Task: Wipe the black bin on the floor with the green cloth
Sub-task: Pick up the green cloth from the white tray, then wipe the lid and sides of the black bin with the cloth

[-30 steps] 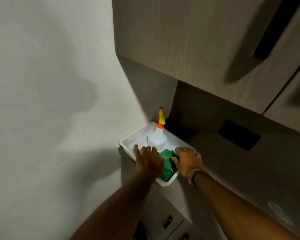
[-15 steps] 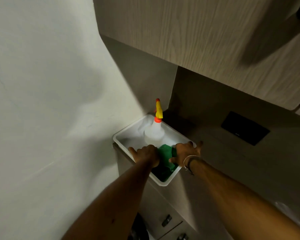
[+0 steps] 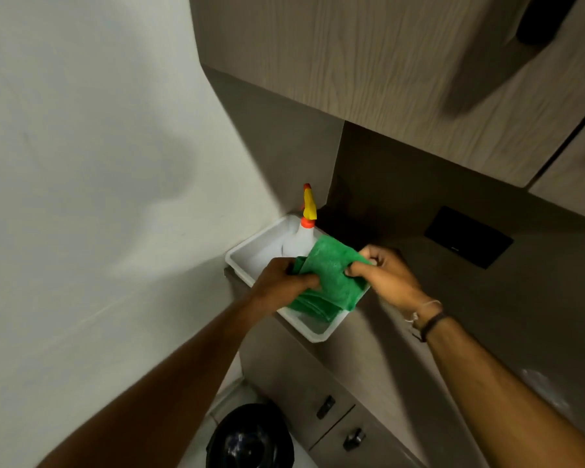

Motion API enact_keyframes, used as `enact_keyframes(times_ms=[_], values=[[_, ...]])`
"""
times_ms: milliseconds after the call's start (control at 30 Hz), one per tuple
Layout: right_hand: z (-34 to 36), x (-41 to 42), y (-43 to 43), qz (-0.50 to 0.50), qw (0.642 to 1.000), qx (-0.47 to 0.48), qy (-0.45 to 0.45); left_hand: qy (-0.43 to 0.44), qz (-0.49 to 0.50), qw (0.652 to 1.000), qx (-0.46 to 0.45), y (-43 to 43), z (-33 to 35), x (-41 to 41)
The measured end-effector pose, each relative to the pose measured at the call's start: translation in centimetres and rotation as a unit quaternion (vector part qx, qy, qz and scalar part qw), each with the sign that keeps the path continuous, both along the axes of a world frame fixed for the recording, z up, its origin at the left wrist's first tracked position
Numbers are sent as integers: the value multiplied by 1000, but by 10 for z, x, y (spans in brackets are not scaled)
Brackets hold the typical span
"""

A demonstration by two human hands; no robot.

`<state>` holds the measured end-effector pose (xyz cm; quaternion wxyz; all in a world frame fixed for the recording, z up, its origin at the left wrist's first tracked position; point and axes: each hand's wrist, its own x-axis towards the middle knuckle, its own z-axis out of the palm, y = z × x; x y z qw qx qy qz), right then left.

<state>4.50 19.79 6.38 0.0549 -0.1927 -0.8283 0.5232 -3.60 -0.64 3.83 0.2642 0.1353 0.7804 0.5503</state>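
Gripping the crumpled green cloth (image 3: 328, 282) from both sides, the left hand (image 3: 284, 282) is curled shut on its left folds and the right hand (image 3: 384, 275) pinches its upper right edge between thumb and fingers, above the near end of a white rectangular plastic tray (image 3: 250, 251). The tray sits at the counter's (image 3: 453, 349) left end against the wall corner, with a clear spray bottle with a yellow and orange nozzle (image 3: 304, 228) standing at its far end. The round black bin (image 3: 250, 437) stands on the floor below, beside the cabinet drawers (image 3: 318, 393).
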Motion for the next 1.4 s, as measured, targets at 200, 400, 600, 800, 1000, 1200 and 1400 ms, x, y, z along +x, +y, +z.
enact_keyframes(times_ms=[200,400,600,800,1000,1200,1400], values=[[31,64,-59,-25,928,-364,74,-100,5,977,188,-60,34,68],[-12,130,-144,48,764,-644,-12,-218,13,941,259,-114,-5,136],[-69,162,-199,28,738,-675,1,-184,21,958,219,-156,-67,169],[-155,182,-230,-57,730,-681,-17,2,44,998,54,-178,-140,180],[-277,190,-223,-135,731,-669,-26,-19,119,993,1,-222,-283,182],[-415,183,-204,-194,761,-615,-66,1,111,975,-190,-244,-445,203],[-540,148,-209,-202,858,-468,-61,42,102,954,-279,-223,-572,219]])
